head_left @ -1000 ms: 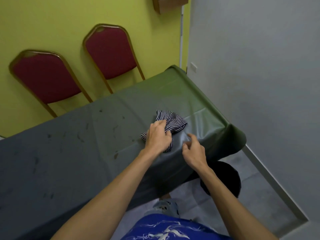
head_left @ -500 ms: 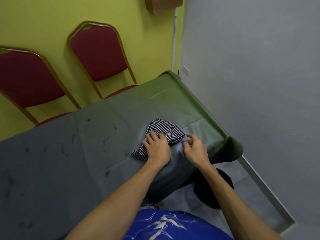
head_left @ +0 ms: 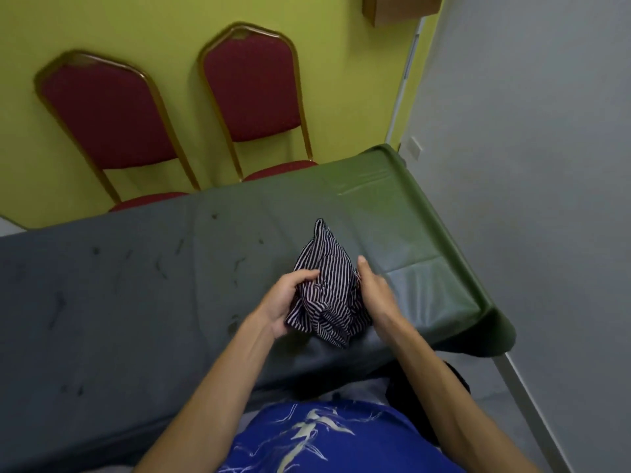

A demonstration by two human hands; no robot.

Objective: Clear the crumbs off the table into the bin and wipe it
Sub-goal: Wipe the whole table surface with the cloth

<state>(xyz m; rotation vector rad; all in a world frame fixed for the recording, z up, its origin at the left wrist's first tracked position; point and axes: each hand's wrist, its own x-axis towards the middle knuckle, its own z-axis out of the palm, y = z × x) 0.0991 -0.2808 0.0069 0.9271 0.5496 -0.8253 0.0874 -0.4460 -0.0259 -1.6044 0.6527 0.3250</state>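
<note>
Operator: Since half a second ago the crumpled navy-and-white striped cloth (head_left: 329,295) has come up off the tabletop. It lay flat under the left hand then, and now it is bunched between both hands above the near edge.

Colleague: Who has hold of it?

Operator: On my screen the left hand (head_left: 285,302) grips its left side, fingers curled into the folds. The right hand (head_left: 377,295) lies against its right side, thumb up. Its fingers are blurred and hidden behind the fabric, so I cannot tell whether it grips.

Colleague: And the table?

Operator: I see the dark green vinyl-covered table (head_left: 136,319) with small dark crumbs (head_left: 96,250) scattered over the surface left of the cloth. A black bin (head_left: 460,382), mostly hidden, shows on the floor beneath the near right corner. Two red padded chairs with gold frames (head_left: 252,83) stand at the far side against the yellow wall.
</note>
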